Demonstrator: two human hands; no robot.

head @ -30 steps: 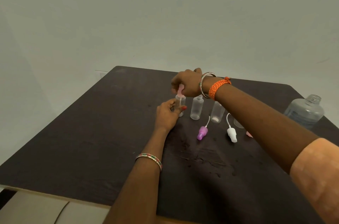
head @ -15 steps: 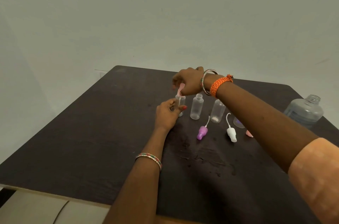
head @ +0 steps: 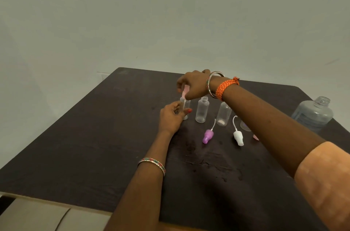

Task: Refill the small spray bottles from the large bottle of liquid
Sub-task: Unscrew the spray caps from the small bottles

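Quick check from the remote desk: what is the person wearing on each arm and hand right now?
The left hand has a red-painted thumbnail, and a thin multicoloured bangle circles that wrist. The right hand wears a silver bangle and beside it an orange woven band. A peach sleeve covers the right upper arm. The left forearm is bare.

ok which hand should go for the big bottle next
Probably the right hand: the large bottle stands on its side. It first has to let go of the pink sprayer; the left hand steadies the small bottle.
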